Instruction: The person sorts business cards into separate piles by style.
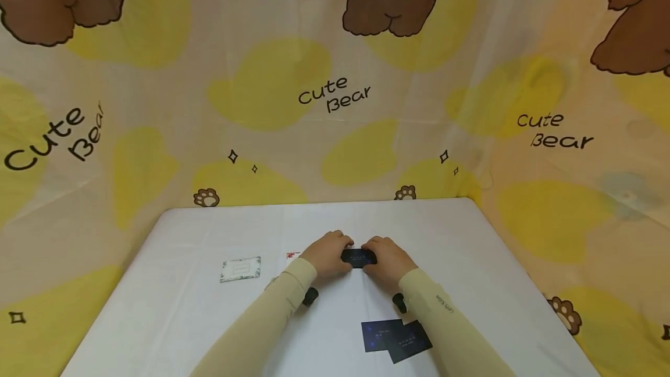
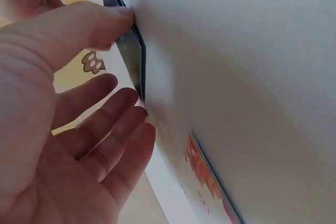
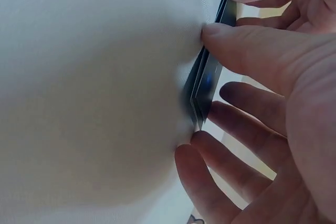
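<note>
Dark blue cards (image 1: 358,258) lie together at the middle of the white table, with more than one edge layered in the right wrist view. My left hand (image 1: 328,253) holds their left side, its thumb (image 2: 113,20) along the near edge. From the right, my right hand (image 1: 387,262) grips the same cards, thumb (image 3: 226,34) on the near edge and the other fingers around the far side. A white card with a red floral pattern (image 1: 293,256) lies just left of my left hand and is partly hidden by it.
Two overlapping dark blue cards (image 1: 384,339) lie nearer me, beside the right forearm. A white card with a leafy border (image 1: 241,269) lies farther left. Behind the white table (image 1: 183,231) hangs a bear-print cloth (image 1: 272,132).
</note>
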The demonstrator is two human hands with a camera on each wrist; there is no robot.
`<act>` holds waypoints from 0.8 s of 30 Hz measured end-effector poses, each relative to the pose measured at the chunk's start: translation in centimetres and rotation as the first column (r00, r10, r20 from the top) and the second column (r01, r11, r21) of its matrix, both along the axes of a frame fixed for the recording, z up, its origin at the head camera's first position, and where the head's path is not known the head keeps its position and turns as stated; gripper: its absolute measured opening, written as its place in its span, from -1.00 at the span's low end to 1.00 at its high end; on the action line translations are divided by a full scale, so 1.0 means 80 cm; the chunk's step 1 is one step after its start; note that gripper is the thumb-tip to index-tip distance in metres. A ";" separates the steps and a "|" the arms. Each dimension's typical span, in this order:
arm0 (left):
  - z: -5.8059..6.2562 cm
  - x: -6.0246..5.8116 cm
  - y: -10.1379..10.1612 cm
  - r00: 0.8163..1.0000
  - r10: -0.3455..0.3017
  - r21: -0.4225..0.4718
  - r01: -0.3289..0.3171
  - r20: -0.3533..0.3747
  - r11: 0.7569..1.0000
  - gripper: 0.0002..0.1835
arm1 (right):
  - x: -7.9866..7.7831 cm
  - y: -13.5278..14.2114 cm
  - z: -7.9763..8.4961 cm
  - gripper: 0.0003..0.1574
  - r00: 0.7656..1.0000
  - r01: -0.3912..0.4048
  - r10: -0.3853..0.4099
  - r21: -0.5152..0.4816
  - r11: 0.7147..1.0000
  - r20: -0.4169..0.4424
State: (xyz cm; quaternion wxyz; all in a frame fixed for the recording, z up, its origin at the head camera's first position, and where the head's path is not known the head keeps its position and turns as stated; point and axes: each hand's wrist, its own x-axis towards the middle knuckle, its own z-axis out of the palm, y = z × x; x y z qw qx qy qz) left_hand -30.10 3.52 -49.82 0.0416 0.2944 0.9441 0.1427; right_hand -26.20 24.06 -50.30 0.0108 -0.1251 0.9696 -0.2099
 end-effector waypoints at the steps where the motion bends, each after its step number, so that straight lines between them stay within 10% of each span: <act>1: 0.000 0.000 0.001 1.000 -0.007 0.004 0.007 0.002 1.000 -0.41 | 0.000 0.001 0.000 -0.43 1.000 -0.006 0.006 -0.006 1.000 -0.002; 17: -0.015 0.025 0.022 1.000 -0.026 0.006 0.026 -0.014 1.000 -0.44 | 0.015 0.014 -0.020 -0.45 0.999 0.032 -0.031 -0.016 0.999 0.044; 24: 0.025 0.099 0.041 0.984 -0.146 -0.044 0.142 -0.103 0.989 -0.36 | 0.069 0.037 0.018 -0.36 1.000 0.006 -0.005 0.038 0.999 -0.011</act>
